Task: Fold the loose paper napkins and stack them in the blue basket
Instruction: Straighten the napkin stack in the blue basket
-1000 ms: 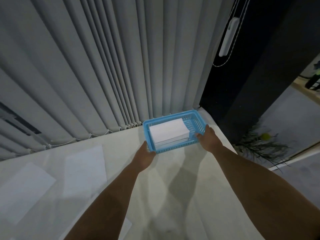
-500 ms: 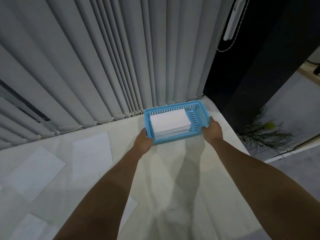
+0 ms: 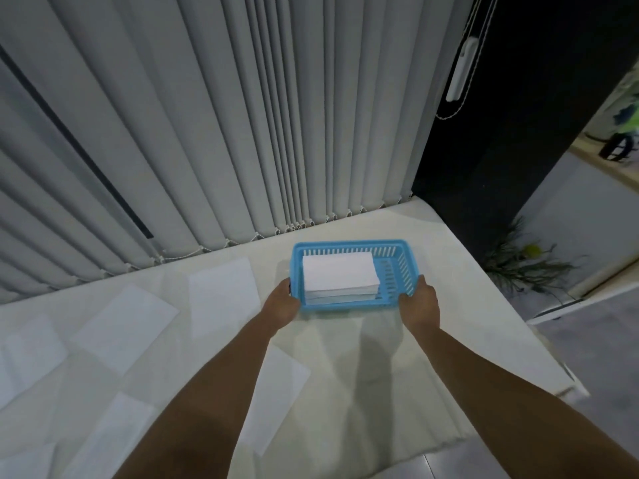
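Note:
A blue slotted plastic basket [image 3: 401, 267] stands on the white table, right of centre. Inside it, toward its left side, lies a neat stack of folded white napkins [image 3: 340, 280]. My left hand [image 3: 280, 307] grips the basket's near left corner. My right hand [image 3: 420, 300] grips its near right corner. Several loose unfolded napkins lie flat on the table to the left: one [image 3: 223, 293] beside the basket, one [image 3: 126, 324] further left, another [image 3: 276, 382] between my forearms.
The white table [image 3: 460, 305] ends at its right edge with grey floor beyond. Grey vertical blinds [image 3: 207, 133] hang close behind the table's far edge. A dark panel and a plant [image 3: 518, 264] stand at the right.
Both hands have drawn the basket toward me, away from the blinds and the table's far right corner. More loose napkins have come into view at the left.

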### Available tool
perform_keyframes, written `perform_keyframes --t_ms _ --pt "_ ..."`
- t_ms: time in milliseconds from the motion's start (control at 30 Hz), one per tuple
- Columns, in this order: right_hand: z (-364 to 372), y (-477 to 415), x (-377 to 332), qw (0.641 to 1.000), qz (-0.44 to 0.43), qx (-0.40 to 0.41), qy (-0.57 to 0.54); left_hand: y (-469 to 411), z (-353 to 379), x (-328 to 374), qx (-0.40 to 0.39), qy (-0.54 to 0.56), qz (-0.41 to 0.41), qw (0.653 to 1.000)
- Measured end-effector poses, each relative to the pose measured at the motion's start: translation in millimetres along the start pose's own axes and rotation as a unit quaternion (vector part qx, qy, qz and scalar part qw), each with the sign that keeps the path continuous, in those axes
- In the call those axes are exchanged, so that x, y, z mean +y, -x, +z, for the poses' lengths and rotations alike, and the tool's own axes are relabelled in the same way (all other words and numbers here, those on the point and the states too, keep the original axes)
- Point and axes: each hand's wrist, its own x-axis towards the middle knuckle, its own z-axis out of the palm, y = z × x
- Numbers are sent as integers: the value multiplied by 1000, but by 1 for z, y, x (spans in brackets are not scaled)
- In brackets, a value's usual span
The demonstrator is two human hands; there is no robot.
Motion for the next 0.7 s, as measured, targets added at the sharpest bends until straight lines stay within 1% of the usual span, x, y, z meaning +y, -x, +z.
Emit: perform_keyframes --t_ms 100,367,700 --pt "2 36 1 1000 17 3 7 15 -1 -16 -16 -4 2 1000" --pt "12 103 4 999 44 0 22 25 -15 -55 -21 -43 7 999" --pt "20 130 8 998 53 3 28 22 -18 -78 -28 -64 18 997"
